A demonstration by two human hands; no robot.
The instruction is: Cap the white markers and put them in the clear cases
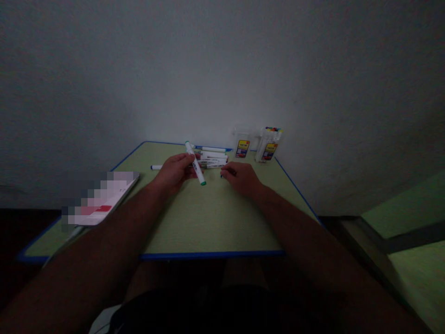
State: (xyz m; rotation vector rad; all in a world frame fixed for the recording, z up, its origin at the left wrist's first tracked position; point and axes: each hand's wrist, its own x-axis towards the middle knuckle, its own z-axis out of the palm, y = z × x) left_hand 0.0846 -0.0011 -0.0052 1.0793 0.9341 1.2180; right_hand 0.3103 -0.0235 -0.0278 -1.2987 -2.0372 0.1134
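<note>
My left hand (176, 170) grips a white marker (195, 162) with green ends, held tilted above the table. My right hand (242, 177) is closed at the right end of a loose pile of white markers (212, 158). A small dark bluish tip shows under its fingertips; the rest of that thing is hidden. Another white marker with a dark blue end (155, 167) pokes out to the left of my left hand. At the back of the pile lies a marker with a blue end (212, 149).
A clear plastic case (242, 143) with a yellow and blue label stands at the back of the green table (208, 222). Beside it, a similar case (269, 144) holds several markers with coloured ends. At the left lies a pale flat device (118, 195), partly blurred out. A wall rises behind.
</note>
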